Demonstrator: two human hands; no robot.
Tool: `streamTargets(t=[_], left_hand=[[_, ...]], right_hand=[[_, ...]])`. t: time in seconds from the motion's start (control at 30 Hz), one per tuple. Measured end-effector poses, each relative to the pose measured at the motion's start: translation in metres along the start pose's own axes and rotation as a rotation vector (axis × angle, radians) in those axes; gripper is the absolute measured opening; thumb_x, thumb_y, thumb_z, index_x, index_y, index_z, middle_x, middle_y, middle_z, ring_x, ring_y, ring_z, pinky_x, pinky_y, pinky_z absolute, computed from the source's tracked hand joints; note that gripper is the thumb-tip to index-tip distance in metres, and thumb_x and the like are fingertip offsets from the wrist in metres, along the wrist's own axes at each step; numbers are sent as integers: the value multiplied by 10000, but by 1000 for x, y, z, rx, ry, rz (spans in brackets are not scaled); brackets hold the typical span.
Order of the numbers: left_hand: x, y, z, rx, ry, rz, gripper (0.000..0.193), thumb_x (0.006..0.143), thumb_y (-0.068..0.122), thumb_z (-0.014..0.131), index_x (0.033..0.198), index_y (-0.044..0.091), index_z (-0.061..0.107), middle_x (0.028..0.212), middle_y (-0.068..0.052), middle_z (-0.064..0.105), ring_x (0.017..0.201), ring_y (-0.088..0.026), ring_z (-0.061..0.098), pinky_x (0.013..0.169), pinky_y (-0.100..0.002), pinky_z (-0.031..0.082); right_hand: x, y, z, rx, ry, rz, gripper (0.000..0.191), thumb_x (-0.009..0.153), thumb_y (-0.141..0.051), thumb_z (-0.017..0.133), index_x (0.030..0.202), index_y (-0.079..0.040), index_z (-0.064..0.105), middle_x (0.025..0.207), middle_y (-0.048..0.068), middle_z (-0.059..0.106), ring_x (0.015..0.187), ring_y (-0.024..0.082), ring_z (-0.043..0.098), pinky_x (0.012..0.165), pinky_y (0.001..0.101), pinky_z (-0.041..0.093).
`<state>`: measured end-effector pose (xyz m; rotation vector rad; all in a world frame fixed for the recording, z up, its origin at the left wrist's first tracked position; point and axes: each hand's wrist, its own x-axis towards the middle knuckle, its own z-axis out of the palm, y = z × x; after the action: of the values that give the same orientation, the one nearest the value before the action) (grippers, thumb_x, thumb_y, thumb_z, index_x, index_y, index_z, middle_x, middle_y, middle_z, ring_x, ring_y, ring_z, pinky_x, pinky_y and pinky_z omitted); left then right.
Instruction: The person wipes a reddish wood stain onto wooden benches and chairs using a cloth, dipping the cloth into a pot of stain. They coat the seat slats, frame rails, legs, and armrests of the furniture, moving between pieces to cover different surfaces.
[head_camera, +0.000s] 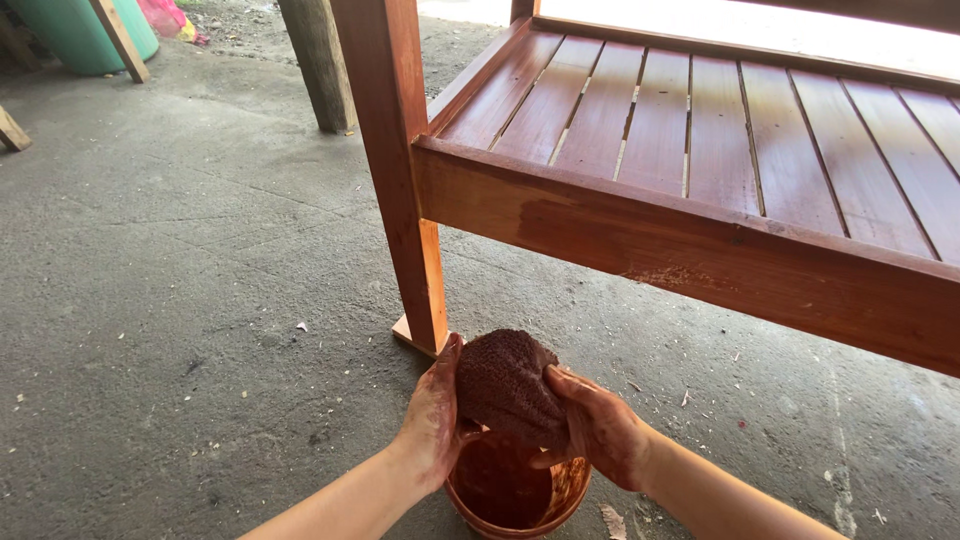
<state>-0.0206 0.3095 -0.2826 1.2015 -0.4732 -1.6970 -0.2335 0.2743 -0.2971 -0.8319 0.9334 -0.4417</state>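
Note:
A dark brown, stain-soaked sponge (505, 385) is held between both of my hands just above a small round bowl (570, 492) of reddish-brown stain on the concrete floor. My left hand (435, 420) grips the sponge's left side. My right hand (598, 428) grips its right side. Stain covers both hands. Right behind the sponge stands a reddish wooden slatted frame (700, 130) on a stained leg (410, 200); its front rail (700, 250) shows a darker stained patch on the left.
A rough wooden post (318, 65) stands at the back. A green tub (75, 35) and a leaning plank (120, 40) are at the top left. Wood chips dot the grey concrete floor (170, 300).

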Motion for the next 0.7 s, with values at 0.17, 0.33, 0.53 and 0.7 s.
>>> streamTargets(t=[0.17,0.33,0.53,0.7], left_hand=[[-4,1,11,-2,49,-124,827,885,770,445,1542,299,274,1476,0,508,1413,-265,494,1173,-651,396],[-5,0,23,458,-116,23,890,801,805,368,1410,209,626,1286,-66,731,1279,-211,641,1084,-478,428],[12,-2,19,741,-30,457,562,898,557,617,1154,63,696,1148,-116,729,1094,-223,702,949,-349,564],[43,-15,0,-9,39,96,428,984,405,493,1179,73,681,1222,-108,711,1118,-188,645,938,-276,469]], right_hand=[[-5,-1,5,342,-251,22,1061,798,-896,299,1458,-96,522,1231,216,709,1005,350,694,669,483,642],[-15,2,7,506,-173,73,1092,683,-946,384,1434,-176,570,1284,188,741,1129,425,730,687,494,616],[-31,-4,-4,-9,-359,-558,940,788,-647,745,1535,-136,491,1427,214,601,1253,416,607,1038,642,464],[-50,-35,-20,141,420,-426,863,584,-269,842,1381,-400,539,1461,85,559,1186,325,635,955,640,558]])
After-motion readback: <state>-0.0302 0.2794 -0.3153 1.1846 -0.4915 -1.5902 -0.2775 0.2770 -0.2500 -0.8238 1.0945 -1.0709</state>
